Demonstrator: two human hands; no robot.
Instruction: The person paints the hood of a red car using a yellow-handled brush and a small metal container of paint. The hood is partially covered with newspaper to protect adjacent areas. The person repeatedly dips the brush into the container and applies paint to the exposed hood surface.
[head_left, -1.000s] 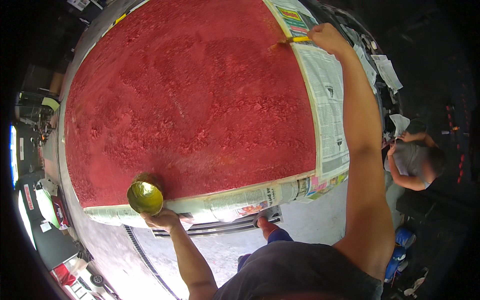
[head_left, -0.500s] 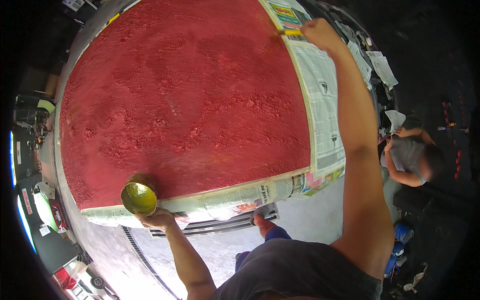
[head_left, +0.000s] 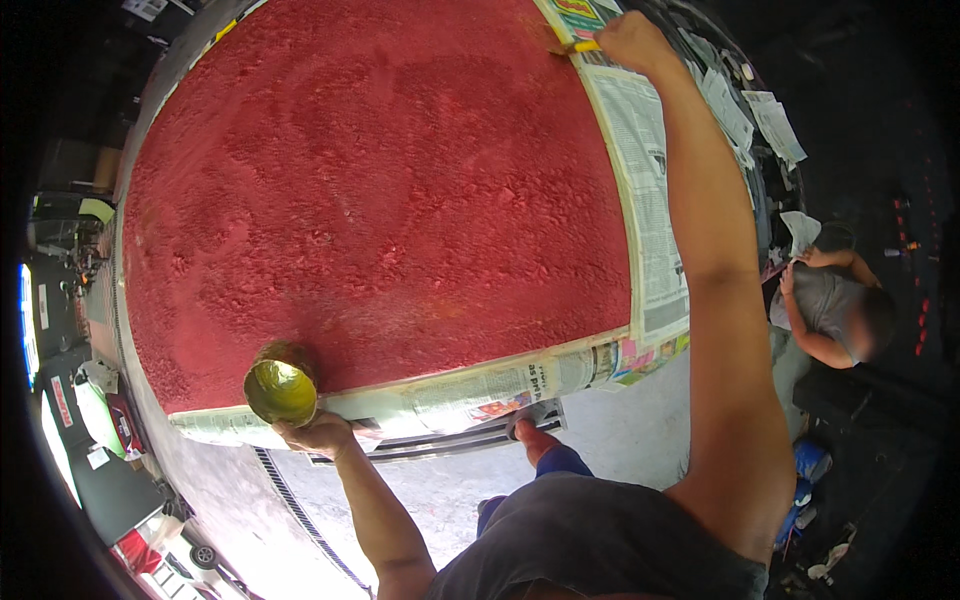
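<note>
Yellow brush [head_left: 572, 45] pinched in right grip [head_left: 628, 40]; tin [head_left: 280, 391] in left grip [head_left: 318, 432].

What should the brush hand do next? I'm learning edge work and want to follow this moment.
Probably draw the brush along the red surface beside the newspaper masking. The right hand holds it at the far corner, right where red meets paper, while the left hand holds the paint can far off at the near edge.

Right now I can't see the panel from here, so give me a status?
Left hand holds yellow cup. Right hand holds brush at red panel edge. Newspaper masking alongside.
</note>
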